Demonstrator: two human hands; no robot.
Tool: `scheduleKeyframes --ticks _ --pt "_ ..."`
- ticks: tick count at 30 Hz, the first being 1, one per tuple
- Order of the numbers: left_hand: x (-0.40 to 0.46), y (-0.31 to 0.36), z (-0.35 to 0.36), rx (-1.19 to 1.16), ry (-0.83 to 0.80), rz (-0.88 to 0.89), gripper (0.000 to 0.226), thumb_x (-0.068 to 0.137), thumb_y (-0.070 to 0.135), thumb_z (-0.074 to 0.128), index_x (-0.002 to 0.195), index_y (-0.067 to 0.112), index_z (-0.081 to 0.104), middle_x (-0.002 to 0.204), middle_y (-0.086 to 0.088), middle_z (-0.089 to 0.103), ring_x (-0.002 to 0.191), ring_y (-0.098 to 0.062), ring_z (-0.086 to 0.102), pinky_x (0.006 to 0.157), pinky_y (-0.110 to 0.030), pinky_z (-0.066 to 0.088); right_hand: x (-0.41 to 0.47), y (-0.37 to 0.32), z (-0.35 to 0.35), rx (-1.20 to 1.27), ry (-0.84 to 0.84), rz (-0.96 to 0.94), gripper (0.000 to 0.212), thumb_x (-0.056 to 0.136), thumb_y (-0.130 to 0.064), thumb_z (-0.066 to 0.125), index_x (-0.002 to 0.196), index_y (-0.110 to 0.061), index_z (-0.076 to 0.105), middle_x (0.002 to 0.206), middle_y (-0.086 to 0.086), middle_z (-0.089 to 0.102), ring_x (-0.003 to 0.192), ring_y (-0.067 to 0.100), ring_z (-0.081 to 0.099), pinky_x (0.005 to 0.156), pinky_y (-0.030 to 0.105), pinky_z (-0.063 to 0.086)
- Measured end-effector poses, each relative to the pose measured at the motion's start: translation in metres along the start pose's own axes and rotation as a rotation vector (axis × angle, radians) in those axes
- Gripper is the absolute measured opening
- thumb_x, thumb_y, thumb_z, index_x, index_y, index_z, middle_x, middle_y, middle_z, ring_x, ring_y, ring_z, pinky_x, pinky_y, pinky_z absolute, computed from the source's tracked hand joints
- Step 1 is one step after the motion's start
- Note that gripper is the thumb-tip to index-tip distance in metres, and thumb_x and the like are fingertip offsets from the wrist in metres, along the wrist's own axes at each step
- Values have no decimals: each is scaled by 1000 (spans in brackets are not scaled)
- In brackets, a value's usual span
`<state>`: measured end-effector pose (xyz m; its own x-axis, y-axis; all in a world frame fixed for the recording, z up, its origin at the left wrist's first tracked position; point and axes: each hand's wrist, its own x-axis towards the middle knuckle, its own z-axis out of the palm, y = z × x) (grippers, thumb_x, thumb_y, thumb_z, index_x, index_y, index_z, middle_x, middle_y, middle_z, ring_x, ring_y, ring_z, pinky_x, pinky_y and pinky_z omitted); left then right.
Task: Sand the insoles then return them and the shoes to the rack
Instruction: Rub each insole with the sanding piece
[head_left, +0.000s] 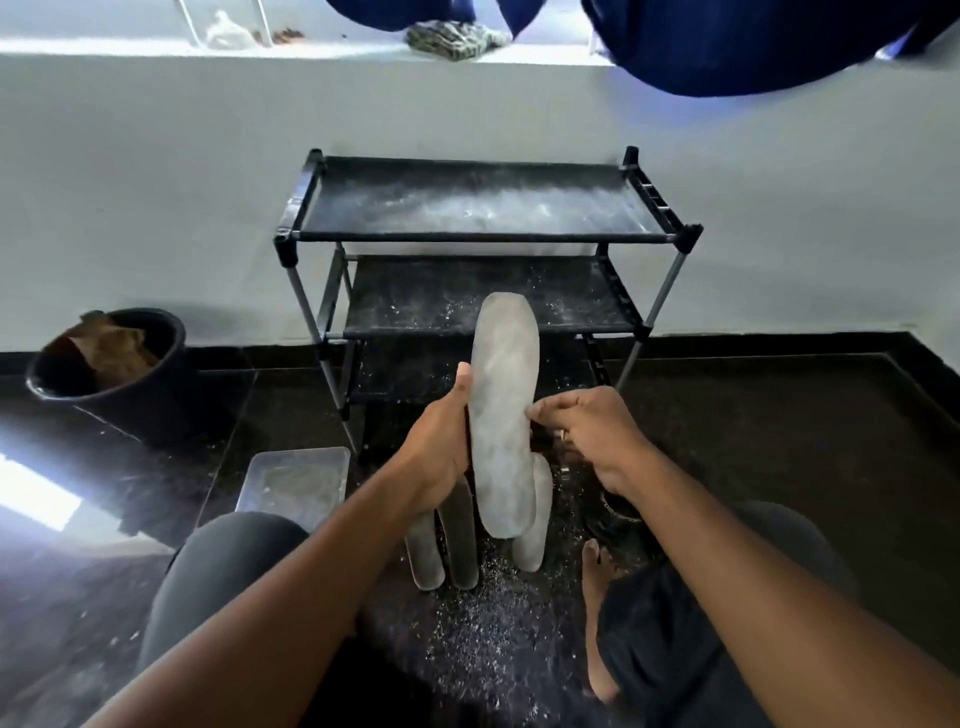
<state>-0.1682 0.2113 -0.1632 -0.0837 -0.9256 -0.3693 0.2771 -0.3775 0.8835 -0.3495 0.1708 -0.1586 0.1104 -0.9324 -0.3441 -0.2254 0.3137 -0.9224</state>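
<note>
Your left hand (441, 457) grips the upright insole (503, 415) at centre frame, right hand (587, 431) pinching its edge; slack grip risks dropping it.

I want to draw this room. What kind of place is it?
Probably a corner of a home, maybe an entryway or balcony, used for shoe care. A black shoe rack stands against a plain white wall, a black bucket sits on the shiny dark floor, and blue cloth hangs above.
</note>
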Motion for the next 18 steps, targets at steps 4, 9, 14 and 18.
scheduleKeyframes --ticks 4,9,14,18 --pt "0 -9 -8 -156 -100 -27 79 103 70 23 152 14 49 141 -18 64 131 -38 61 110 -56 49 -4 -5 8 14 9 -42 5 86 -14 77 85 -10 79 60 3 59 47 9 41 48 26 33" --pt "9 -3 -6 -277 -195 -75 95 94 81 18 149 11 52 135 -24 66 111 -48 69 92 -60 59 -3 -15 11 1 -13 -82 5 84 -20 78 85 -15 79 76 5 76 61 14 60 62 32 49" --pt "22 5 -7 -352 -235 -83 107 88 87 21 135 1 64 108 -25 69 81 -37 67 83 -58 59 7 -25 8 39 -90 -91 13 85 -22 78 88 -9 77 73 5 70 58 14 58 53 25 46" --pt "26 6 -11 -308 -283 -79 108 90 87 16 137 2 63 107 -24 66 81 -36 65 80 -55 59 17 -26 9 37 -48 -58 21 92 -24 66 94 -4 72 70 7 56 59 21 47 44 23 33"
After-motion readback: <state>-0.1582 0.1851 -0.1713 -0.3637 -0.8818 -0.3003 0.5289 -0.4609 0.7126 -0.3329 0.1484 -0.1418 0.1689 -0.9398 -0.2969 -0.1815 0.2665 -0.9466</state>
